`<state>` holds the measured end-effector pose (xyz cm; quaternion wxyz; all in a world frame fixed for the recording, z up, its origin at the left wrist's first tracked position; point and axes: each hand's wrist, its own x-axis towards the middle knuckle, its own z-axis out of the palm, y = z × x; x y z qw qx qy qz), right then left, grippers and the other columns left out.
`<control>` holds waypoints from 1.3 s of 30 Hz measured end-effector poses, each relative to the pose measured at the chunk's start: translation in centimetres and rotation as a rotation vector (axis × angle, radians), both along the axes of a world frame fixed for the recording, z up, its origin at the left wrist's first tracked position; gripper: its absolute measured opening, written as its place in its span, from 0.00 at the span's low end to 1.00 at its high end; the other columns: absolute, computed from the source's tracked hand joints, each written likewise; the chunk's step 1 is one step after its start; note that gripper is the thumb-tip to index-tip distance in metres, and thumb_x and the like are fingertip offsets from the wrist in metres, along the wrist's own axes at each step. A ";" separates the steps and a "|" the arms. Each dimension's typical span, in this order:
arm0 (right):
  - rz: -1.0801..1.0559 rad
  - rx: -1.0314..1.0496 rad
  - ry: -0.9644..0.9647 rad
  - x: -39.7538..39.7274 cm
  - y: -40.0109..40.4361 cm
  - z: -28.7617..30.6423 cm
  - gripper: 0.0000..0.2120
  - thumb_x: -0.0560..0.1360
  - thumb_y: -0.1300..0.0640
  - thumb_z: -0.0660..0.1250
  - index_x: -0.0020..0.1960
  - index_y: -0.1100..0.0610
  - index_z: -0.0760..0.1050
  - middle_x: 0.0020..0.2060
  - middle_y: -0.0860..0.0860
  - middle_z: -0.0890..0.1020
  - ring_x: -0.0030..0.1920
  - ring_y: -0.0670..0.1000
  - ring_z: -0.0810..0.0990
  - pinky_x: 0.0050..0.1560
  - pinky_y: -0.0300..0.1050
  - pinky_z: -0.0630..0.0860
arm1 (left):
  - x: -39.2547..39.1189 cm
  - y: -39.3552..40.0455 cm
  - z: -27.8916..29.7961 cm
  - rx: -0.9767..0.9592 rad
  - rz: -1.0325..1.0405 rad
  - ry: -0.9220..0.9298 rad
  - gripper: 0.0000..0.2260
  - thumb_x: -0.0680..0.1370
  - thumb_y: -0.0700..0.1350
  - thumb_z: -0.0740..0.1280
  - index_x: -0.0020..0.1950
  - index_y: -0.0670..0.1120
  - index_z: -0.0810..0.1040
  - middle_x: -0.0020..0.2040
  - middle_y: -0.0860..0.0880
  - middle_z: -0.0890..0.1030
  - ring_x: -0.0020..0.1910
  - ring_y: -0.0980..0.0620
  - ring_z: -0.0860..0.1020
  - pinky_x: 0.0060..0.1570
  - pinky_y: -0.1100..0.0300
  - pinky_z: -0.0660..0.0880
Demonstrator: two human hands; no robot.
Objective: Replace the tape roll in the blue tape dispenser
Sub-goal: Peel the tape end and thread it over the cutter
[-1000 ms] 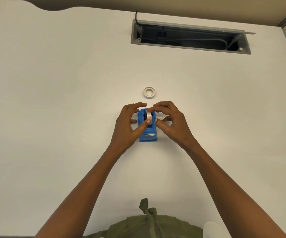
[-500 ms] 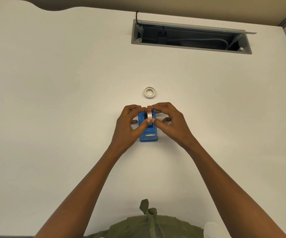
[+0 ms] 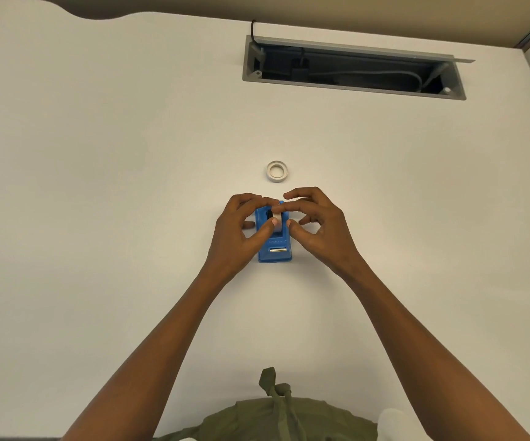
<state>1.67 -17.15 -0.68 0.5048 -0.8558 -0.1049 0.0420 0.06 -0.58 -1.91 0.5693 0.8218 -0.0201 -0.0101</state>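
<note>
The blue tape dispenser [image 3: 274,241] sits mid-desk [image 3: 98,186], well clear of every edge, with a white tape roll [image 3: 277,219] standing in its cradle. Both the left hand [image 3: 236,237] and the right hand [image 3: 317,232] pinch that roll, thumbs in front, fingers arched over the top. A second roll [image 3: 277,171] lies flat just beyond, toward the far edge. If the roll's hub misses the slots, uneven pressing could probably jam it crooked or tip the light dispenser.

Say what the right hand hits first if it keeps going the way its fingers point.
The right hand points left, across the blue tape dispenser. Its fingertips are already at the tape roll seated there, so that comes first; beyond it, the left hand. Depth is unclear.
</note>
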 end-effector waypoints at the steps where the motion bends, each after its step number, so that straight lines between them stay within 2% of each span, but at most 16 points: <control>1: 0.001 -0.001 0.003 0.0 0.0 0.0 0.14 0.72 0.67 0.68 0.55 0.57 0.81 0.58 0.55 0.76 0.56 0.46 0.76 0.47 0.38 0.77 | 0.0 0.0 0.0 0.005 -0.001 0.002 0.12 0.75 0.42 0.68 0.58 0.51 0.76 0.59 0.47 0.75 0.57 0.54 0.74 0.51 0.66 0.75; 5: 0.007 0.007 0.015 0.1 0.1 -0.1 0.15 0.71 0.67 0.68 0.56 0.57 0.80 0.58 0.55 0.76 0.57 0.50 0.76 0.47 0.39 0.78 | 0.0 0.0 0.2 0.026 -0.003 0.010 0.15 0.75 0.42 0.68 0.61 0.45 0.76 0.60 0.45 0.74 0.58 0.52 0.74 0.52 0.65 0.75; 7: 0.004 0.016 0.016 0.1 0.1 -0.1 0.15 0.71 0.67 0.68 0.56 0.57 0.80 0.57 0.54 0.76 0.56 0.49 0.76 0.47 0.41 0.78 | 0.0 0.0 0.3 0.018 -0.005 0.009 0.15 0.74 0.41 0.68 0.61 0.44 0.76 0.60 0.45 0.74 0.58 0.52 0.75 0.52 0.64 0.76; 10: 0.004 0.024 0.026 0.2 0.2 -0.1 0.15 0.71 0.67 0.68 0.57 0.57 0.80 0.56 0.52 0.76 0.56 0.49 0.76 0.46 0.39 0.77 | 0.0 -0.1 0.4 0.012 -0.010 0.003 0.17 0.74 0.42 0.69 0.63 0.44 0.74 0.61 0.45 0.74 0.59 0.51 0.75 0.53 0.62 0.76; 15: 0.003 0.009 0.049 0.5 0.2 -0.2 0.16 0.72 0.66 0.67 0.57 0.55 0.80 0.55 0.49 0.75 0.55 0.46 0.76 0.44 0.38 0.77 | 0.0 -0.2 0.4 -0.024 0.007 0.035 0.23 0.70 0.50 0.68 0.63 0.46 0.71 0.63 0.47 0.74 0.58 0.52 0.75 0.52 0.62 0.76; 18: -0.001 0.019 0.055 0.6 0.3 -0.3 0.16 0.71 0.66 0.68 0.57 0.55 0.80 0.54 0.48 0.75 0.54 0.45 0.76 0.42 0.35 0.76 | 0.0 -0.1 0.4 -0.034 0.010 0.022 0.20 0.70 0.49 0.68 0.60 0.49 0.71 0.60 0.49 0.75 0.57 0.53 0.75 0.51 0.64 0.75; 22: 0.000 0.021 0.067 0.8 0.3 -0.4 0.18 0.71 0.67 0.67 0.58 0.54 0.79 0.53 0.49 0.75 0.52 0.46 0.76 0.40 0.32 0.74 | 0.0 0.1 0.1 -0.010 -0.024 -0.027 0.14 0.71 0.48 0.69 0.55 0.53 0.73 0.56 0.51 0.74 0.56 0.52 0.75 0.51 0.58 0.77; 30: -0.019 0.084 0.044 0.5 0.1 -0.1 0.16 0.72 0.64 0.69 0.59 0.54 0.78 0.57 0.51 0.78 0.52 0.46 0.79 0.41 0.32 0.75 | 0.2 0.2 -0.1 -0.007 -0.035 -0.006 0.13 0.71 0.50 0.68 0.55 0.54 0.75 0.56 0.53 0.74 0.55 0.56 0.75 0.50 0.64 0.76; 34: -0.026 0.080 0.001 0.3 -0.1 -0.1 0.12 0.72 0.67 0.68 0.53 0.55 0.80 0.54 0.51 0.78 0.52 0.44 0.78 0.42 0.30 0.75 | 0.0 0.2 -0.1 -0.014 -0.025 0.007 0.14 0.72 0.49 0.67 0.57 0.53 0.75 0.56 0.52 0.74 0.56 0.55 0.75 0.52 0.63 0.76; 39: -0.008 0.033 -0.001 0.4 -0.1 -0.2 0.13 0.72 0.66 0.68 0.54 0.57 0.81 0.55 0.53 0.77 0.54 0.45 0.76 0.43 0.29 0.75 | 0.1 0.2 -0.1 -0.010 -0.024 0.011 0.14 0.74 0.42 0.69 0.59 0.49 0.76 0.58 0.50 0.74 0.57 0.53 0.75 0.53 0.60 0.76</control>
